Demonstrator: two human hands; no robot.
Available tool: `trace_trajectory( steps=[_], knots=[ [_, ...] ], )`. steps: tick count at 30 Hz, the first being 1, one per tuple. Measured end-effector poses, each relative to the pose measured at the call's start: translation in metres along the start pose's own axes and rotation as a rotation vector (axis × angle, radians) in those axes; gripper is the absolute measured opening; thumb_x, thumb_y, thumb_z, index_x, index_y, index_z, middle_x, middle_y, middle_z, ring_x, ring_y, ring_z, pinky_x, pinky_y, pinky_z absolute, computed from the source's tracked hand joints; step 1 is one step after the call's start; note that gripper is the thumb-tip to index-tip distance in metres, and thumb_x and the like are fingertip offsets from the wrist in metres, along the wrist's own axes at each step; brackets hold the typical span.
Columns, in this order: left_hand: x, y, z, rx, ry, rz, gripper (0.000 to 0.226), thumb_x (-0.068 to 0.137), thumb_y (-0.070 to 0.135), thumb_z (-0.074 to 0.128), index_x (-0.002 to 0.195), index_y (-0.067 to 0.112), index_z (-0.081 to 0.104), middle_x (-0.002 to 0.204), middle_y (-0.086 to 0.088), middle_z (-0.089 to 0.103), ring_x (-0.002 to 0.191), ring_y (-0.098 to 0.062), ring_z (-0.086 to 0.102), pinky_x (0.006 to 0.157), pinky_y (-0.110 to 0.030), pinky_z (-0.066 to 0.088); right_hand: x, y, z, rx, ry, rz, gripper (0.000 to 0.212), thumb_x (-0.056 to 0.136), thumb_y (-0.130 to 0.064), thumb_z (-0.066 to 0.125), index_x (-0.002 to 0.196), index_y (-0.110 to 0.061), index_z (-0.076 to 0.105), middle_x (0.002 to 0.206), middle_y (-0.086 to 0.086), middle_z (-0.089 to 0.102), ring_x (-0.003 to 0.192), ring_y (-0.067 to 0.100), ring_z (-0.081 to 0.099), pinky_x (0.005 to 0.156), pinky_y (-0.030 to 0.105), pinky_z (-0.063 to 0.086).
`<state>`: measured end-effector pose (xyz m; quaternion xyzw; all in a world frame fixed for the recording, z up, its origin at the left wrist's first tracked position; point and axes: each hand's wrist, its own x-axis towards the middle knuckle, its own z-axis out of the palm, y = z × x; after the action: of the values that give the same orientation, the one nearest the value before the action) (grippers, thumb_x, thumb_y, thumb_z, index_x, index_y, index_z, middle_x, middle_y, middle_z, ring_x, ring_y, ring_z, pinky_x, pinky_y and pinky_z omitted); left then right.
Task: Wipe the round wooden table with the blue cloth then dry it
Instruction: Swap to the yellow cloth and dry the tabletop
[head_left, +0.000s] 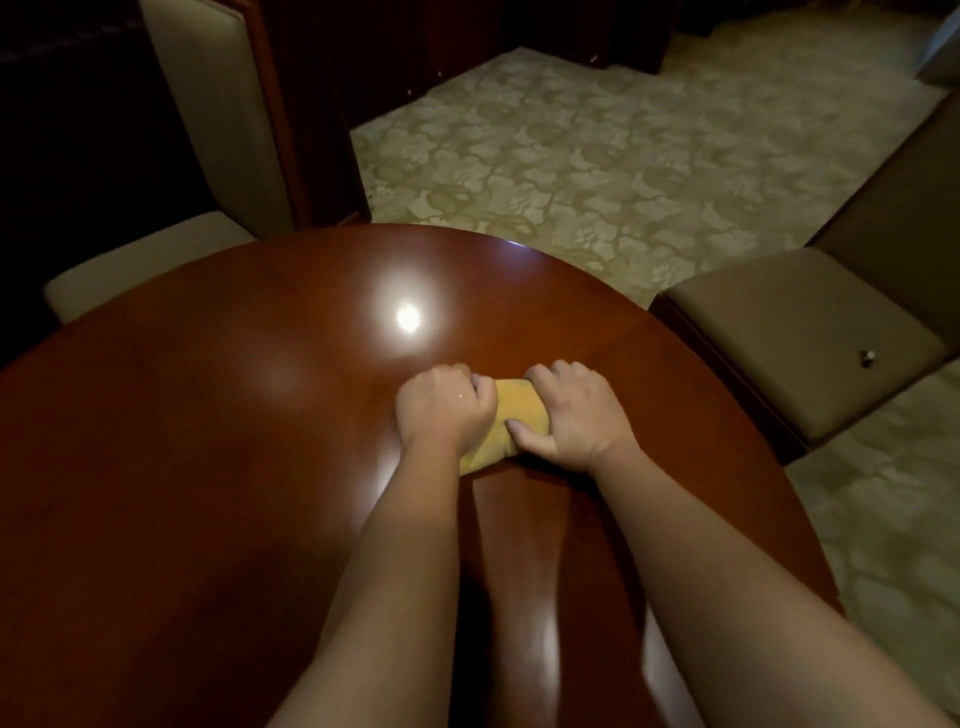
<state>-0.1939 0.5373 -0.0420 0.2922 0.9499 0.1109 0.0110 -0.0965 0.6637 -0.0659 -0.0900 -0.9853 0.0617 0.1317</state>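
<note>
**Both hands bunched on a yellow cloth at the table's middle**

A folded yellow terry cloth (519, 415) lies on the round, glossy reddish-brown wooden table (208, 467), a little right of the middle of the top. No blue cloth shows in the head view. The left hand (441, 405) sits on the cloth's left side with its fingers curled down over the far edge, knuckles up. The right hand (571, 415) covers the cloth's right side, its fingers curled over the far edge and its thumb laid across the near part of the fabric. The two hands are close together, with only a strip of yellow showing between them, and a corner of the cloth pokes out below the left wrist.

A bright spot of lamp light reflects off the tabletop just beyond the hands. A beige upholstered chair with a dark wooden frame (208, 130) stands at the table's far left edge. A tan cushioned chair (805, 338) stands at the right edge. Pale patterned carpet (597, 156) covers the floor beyond.
</note>
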Motion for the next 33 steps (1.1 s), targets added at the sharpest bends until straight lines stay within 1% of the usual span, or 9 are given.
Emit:
trace_trajectory(
  steps=[4,8,14,18,23,26,28,31,33],
  knots=[
    [-0.056,0.000,-0.003,0.000,-0.054,0.035,0.035,0.093,0.028,0.035,0.094,0.008,0.064,0.098,-0.012,0.065,0.089,-0.031,0.061,0.064,-0.030,0.038,-0.057,-0.025,-0.010,-0.005,-0.017,0.057,0.059,0.075,-0.064,0.040,0.091,-0.011,0.059,0.074,0.010,0.054,0.064,0.030,0.052,0.056,0.035,0.039],
    [-0.125,-0.012,-0.009,0.009,-0.068,0.065,0.034,0.093,0.028,0.035,0.091,0.009,0.063,0.094,-0.010,0.064,0.083,-0.028,0.060,0.061,-0.029,0.036,-0.118,-0.068,-0.021,-0.013,-0.019,0.087,0.056,0.074,-0.064,0.041,0.088,-0.012,0.058,0.071,0.008,0.053,0.061,0.029,0.052,0.054,0.033,0.039],
    [-0.242,-0.044,-0.025,0.007,-0.105,0.021,0.034,0.093,0.030,0.036,0.092,0.011,0.064,0.095,-0.008,0.066,0.087,-0.028,0.061,0.064,-0.030,0.040,-0.208,-0.147,-0.035,0.007,-0.007,0.062,0.055,0.073,-0.065,0.043,0.084,-0.014,0.058,0.069,0.006,0.050,0.060,0.027,0.049,0.053,0.033,0.037],
    [-0.311,-0.071,-0.036,0.012,-0.121,-0.018,0.032,0.091,0.030,0.037,0.087,0.012,0.063,0.093,-0.007,0.067,0.087,-0.027,0.062,0.064,-0.031,0.041,-0.257,-0.199,-0.037,0.013,-0.014,0.052,0.056,0.072,-0.066,0.043,0.083,-0.013,0.059,0.070,0.005,0.049,0.060,0.027,0.047,0.054,0.033,0.035],
    [-0.380,-0.113,-0.050,0.000,-0.115,-0.051,0.030,0.091,0.029,0.038,0.082,0.011,0.060,0.088,-0.008,0.065,0.081,-0.027,0.061,0.061,-0.030,0.039,-0.297,-0.264,-0.039,0.049,-0.010,0.008,0.056,0.071,-0.065,0.045,0.082,-0.012,0.059,0.069,0.005,0.050,0.059,0.026,0.047,0.053,0.032,0.034],
    [-0.412,-0.133,-0.054,-0.002,-0.102,-0.068,0.031,0.091,0.030,0.035,0.082,0.012,0.060,0.089,-0.007,0.065,0.081,-0.026,0.060,0.062,-0.030,0.039,-0.316,-0.294,-0.038,0.056,0.001,-0.029,0.053,0.071,-0.065,0.047,0.080,-0.013,0.054,0.070,0.006,0.049,0.060,0.025,0.046,0.053,0.032,0.034],
    [-0.428,-0.139,-0.055,0.003,-0.092,-0.080,0.035,0.090,0.031,0.031,0.083,0.012,0.060,0.088,-0.006,0.064,0.080,-0.024,0.060,0.061,-0.030,0.039,-0.323,-0.303,-0.039,0.058,0.010,-0.068,0.051,0.071,-0.065,0.047,0.081,-0.015,0.051,0.070,0.005,0.049,0.060,0.024,0.045,0.054,0.031,0.031],
    [-0.440,-0.143,-0.055,-0.003,-0.088,-0.102,0.031,0.091,0.029,0.035,0.085,0.012,0.061,0.087,-0.005,0.063,0.079,-0.023,0.059,0.062,-0.031,0.041,-0.327,-0.305,-0.039,0.062,0.031,-0.128,0.050,0.071,-0.065,0.047,0.083,-0.016,0.051,0.070,0.003,0.047,0.060,0.023,0.044,0.055,0.029,0.029],
    [-0.441,-0.143,-0.054,-0.010,-0.073,-0.102,0.037,0.088,0.032,0.029,0.084,0.012,0.061,0.085,-0.005,0.063,0.077,-0.023,0.059,0.061,-0.031,0.041,-0.325,-0.302,-0.037,0.076,0.047,-0.169,0.050,0.071,-0.065,0.048,0.083,-0.016,0.050,0.070,0.002,0.046,0.059,0.022,0.043,0.055,0.029,0.028]
  ],
)
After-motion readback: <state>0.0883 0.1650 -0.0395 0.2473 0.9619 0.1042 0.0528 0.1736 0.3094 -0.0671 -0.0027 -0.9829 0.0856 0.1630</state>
